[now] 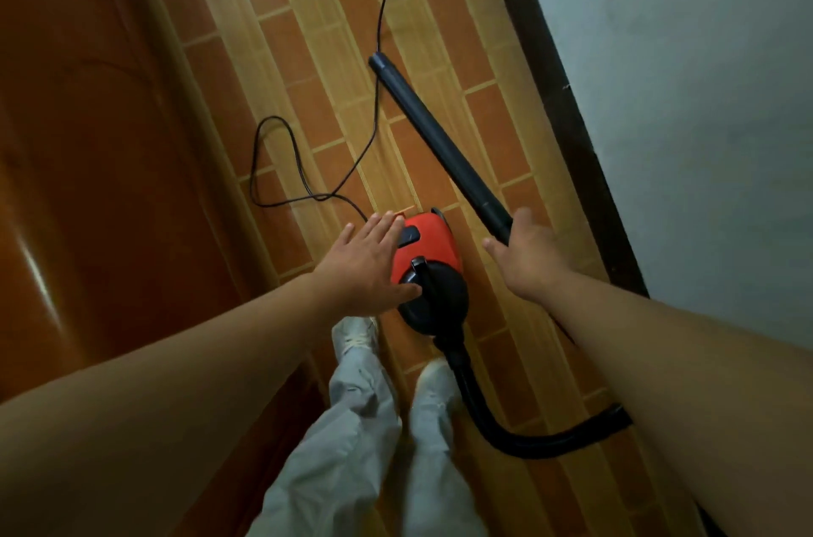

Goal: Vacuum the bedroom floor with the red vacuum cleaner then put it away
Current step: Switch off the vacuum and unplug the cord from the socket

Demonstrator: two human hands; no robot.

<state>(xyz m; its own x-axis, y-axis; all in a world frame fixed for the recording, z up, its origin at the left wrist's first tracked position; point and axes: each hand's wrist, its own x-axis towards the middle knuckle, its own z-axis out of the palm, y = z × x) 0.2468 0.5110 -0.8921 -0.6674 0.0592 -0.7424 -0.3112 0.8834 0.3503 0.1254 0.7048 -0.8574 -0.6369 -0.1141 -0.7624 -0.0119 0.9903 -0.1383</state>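
Floor (308,52) is tiled in orange brick-shaped pieces with pale yellow strips between. A glossy brown wooden panel (88,96) runs down the left. On the right are a dark baseboard (550,96) and a pale wall (704,96).

The red vacuum cleaner (429,241) sits on the floor mid-frame, just ahead of the person's white shoes (356,332) and grey trousers (352,448). It has a small, compact body: a red shell with a dark button patch on top, a rounded black end nearest the feet, and a black handle piece over the join.

A thick black hose (484,417) leaves the black end and curves right along the floor until it goes under the right forearm. A thin black cord (379,35) loops on the tiles left of the body and runs off the top edge.

The left hand (374,259) is flat with fingers straight and spread. It lies over the left side of the body with the thumb by the black end. Cannot tell whether it touches or hovers.

The right hand (528,255) is curled round the near end of the dark tube (440,140). The tube slants up and left, and its far tip is near the cord.
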